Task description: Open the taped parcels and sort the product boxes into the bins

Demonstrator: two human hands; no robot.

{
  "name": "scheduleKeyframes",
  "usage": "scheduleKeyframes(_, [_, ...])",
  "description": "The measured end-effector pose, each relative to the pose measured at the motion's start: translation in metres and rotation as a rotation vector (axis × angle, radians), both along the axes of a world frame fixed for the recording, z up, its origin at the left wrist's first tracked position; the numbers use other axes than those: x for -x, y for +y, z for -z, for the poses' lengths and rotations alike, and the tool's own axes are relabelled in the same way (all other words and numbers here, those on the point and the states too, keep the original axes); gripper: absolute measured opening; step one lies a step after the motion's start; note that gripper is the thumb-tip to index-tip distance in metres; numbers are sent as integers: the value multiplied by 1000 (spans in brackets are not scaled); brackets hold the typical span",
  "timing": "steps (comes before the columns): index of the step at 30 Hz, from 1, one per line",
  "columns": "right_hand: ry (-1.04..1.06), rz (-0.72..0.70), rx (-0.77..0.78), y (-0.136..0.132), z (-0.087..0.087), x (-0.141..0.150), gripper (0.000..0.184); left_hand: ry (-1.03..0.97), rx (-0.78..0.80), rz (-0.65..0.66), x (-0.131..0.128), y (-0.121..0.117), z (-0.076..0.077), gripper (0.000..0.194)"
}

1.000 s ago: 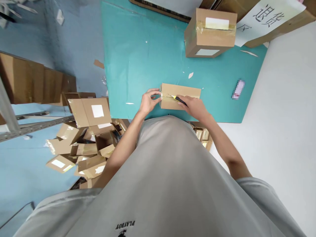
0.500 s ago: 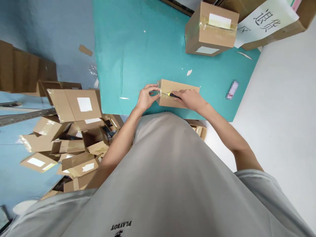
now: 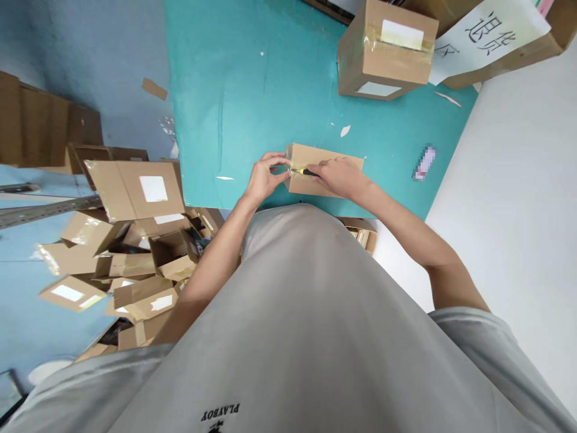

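Carton [image 3: 311, 155], one long and brown, lies on the green table [image 3: 270, 102], close to the edge at the 6 o'clock side. At its 9 o'clock end is the left hand [image 3: 265, 178]: the thumb and forefinger are curved, with a gap between them, and their tips touch the end. Whether they pinch it or only press it, I cannot tell. Over the carton comes the right hand [image 3: 340, 176] from 4 o'clock, its fingers closed around one cutter [image 3: 308, 172], black and yellow. The blade points to 9 o'clock, near the left thumb, over the taped seam.

From the carton, at 1 o'clock, stands one bigger box [image 3: 369, 66] with two white labels. At 2 o'clock is one sheet [image 3: 491, 36] with three handwritten characters. One blurred object [image 3: 424, 163] lies at 3 o'clock. Of the larger white scraps [image 3: 345, 131] on the table I count three, at 1, 2 and 9 o'clock. At 5 o'clock, below the table edge, one open box [image 3: 370, 231] holds small packages. At 8 o'clock is a heap of cartons [image 3: 135, 219], too overlapped for a sure count.
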State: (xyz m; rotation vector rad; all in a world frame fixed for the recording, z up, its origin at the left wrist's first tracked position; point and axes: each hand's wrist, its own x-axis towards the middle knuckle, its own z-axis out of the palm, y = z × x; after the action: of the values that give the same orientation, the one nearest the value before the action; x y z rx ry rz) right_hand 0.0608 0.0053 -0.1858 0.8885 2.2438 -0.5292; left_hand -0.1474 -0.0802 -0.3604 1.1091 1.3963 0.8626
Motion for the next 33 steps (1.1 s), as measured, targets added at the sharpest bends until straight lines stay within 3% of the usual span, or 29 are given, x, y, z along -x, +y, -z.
scheduleKeyframes(6, [-7, 31, -2, -4, 8, 4, 49, 41, -7, 14, -1, 1, -1, 26])
scheduleKeyframes(10, [-38, 91, -31, -7, 10, -12, 47, 58, -12, 15, -4, 0, -2, 29])
scheduleKeyframes(13, [-79, 144, -60, -7, 7, -45, 45, 66, -8, 0, -5, -2, -3, 30])
scheduleKeyframes(19, [-174, 362, -94, -9, -2, -138, 43, 84, 3, -13, -5, -3, -6, 29])
scheduleKeyframes(23, [-211, 404, -120, -14, -1, -168, 43, 81, 13, -10, -9, -2, -8, 29])
scheduleKeyframes(30, [35, 533, -86, -14, -16, -206, 37, 94, 81, -120, 5, -6, 1, 32])
scheduleKeyframes(33, [257, 750, -88, -17, -7, -224, 33, 147, 108, -190, 27, -10, 9, 33])
